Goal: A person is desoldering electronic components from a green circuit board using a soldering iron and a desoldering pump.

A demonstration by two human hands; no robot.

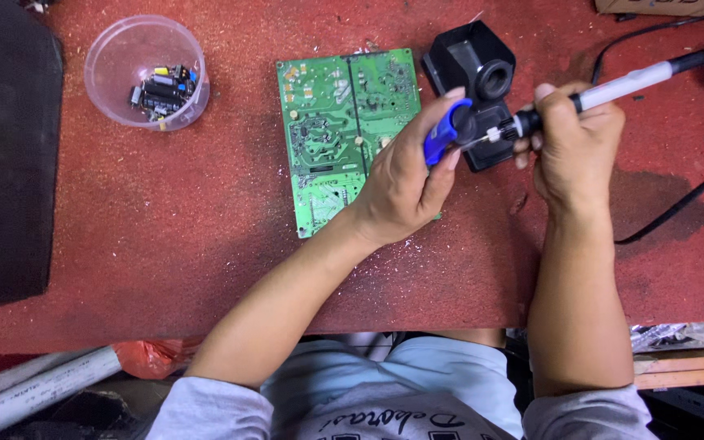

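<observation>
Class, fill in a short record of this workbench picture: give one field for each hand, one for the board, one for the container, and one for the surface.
Left hand: left hand grips a blue-handled tool, resting over the board's right edge
Right hand: right hand holds a white-and-black soldering iron, tip towards the blue tool
Board: green rectangular circuit board, lying flat, solder side up
Stand: black plastic stand behind the hands
Container: clear round plastic bowl holding small electronic parts, left of the board
Surface: worn red tabletop

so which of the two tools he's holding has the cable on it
The soldering iron in the right hand: grey-white barrel, black cable running off to the right. The short blue tool in the left hand has no cable.
</observation>
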